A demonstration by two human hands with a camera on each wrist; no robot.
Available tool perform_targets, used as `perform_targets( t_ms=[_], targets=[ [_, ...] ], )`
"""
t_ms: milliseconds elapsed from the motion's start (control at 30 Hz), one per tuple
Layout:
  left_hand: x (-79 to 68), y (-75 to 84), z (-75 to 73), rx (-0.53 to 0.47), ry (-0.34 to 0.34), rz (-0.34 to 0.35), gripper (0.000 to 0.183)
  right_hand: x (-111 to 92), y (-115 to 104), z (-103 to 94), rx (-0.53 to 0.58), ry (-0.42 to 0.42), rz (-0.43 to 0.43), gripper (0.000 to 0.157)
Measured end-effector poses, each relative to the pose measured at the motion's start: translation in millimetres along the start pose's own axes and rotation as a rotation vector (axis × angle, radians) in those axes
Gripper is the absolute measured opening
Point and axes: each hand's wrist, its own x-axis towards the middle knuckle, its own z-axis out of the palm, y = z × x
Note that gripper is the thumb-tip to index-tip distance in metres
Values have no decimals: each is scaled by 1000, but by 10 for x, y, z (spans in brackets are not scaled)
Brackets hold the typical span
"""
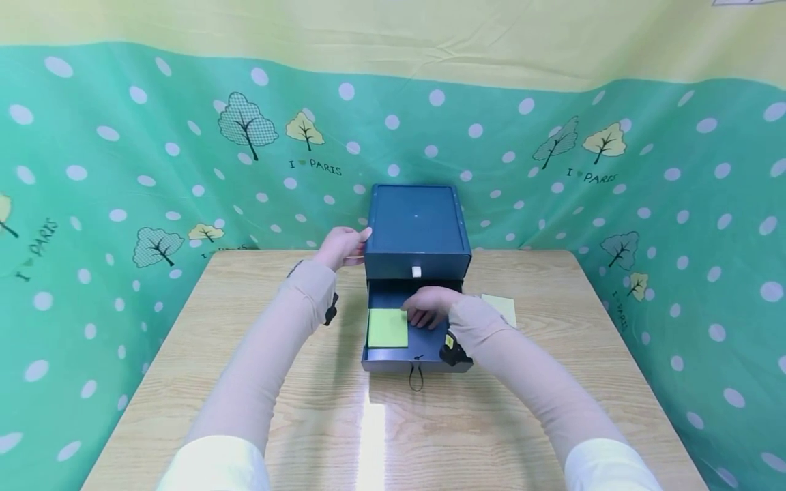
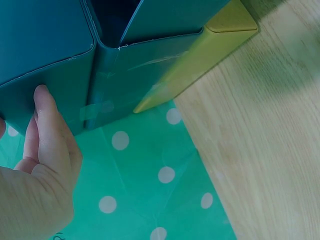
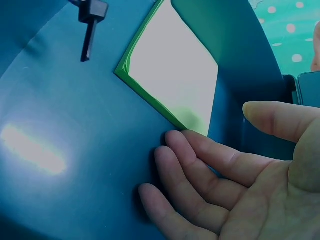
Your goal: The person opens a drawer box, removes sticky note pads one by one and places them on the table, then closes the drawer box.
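Note:
A dark blue two-drawer box (image 1: pixel 417 218) stands on the table, its lower drawer (image 1: pixel 387 365) pulled out. In that drawer, at the left, lies a light green sticky note pad (image 1: pixel 388 329). My right hand (image 1: pixel 432 307) reaches into the drawer. In the right wrist view its fingertips (image 3: pixel 175 140) meet the near corner of the pad (image 3: pixel 172 65), the thumb held apart and nothing gripped. My left hand (image 1: pixel 342 247) is at the box's left side. Its extended finger (image 2: pixel 44 102) rests against the blue wall in the left wrist view.
A pale yellow-green square (image 1: pixel 500 307) lies on the table right of the box, partly behind the right forearm. A white knob (image 1: pixel 417 271) marks the closed upper drawer; a dark cord loop (image 1: pixel 416 378) hangs from the lower one. A polka-dot curtain (image 1: pixel 270 198) surrounds the table.

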Motion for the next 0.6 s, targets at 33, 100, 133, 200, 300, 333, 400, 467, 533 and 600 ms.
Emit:
perform_targets(
  t_ms=[33,100,133,200,300,333,400,467,533,600],
  targets=[
    [-2,0,-1,0,1,0,43,-5,-3,4,6,2,-1,33],
    [-6,0,-2,-1,-1,1,43,-45,-20,23,19,17,4,33],
    [-4,-3,-3,-1,-2,0,44,-50,-19,30,27,20,4,33],
    [-2,-10,-5,0,-3,0,44,-69,-21,44,46,25,2,35],
    [0,-14,-5,0,-3,2,43,-63,-17,48,46,26,2,35],
    [0,-14,-4,-1,-3,2,43,-59,-17,45,48,25,2,34],
    [-3,-11,-1,-1,-2,2,43,-43,-11,40,50,24,4,32],
    [-3,-8,2,-4,-2,1,43,-30,-10,30,61,24,7,29],
    [-7,-4,4,-4,-1,1,43,-23,-14,30,77,29,12,28],
    [-11,-1,4,-6,-1,0,43,-18,-14,32,100,34,20,27]
  ],
)
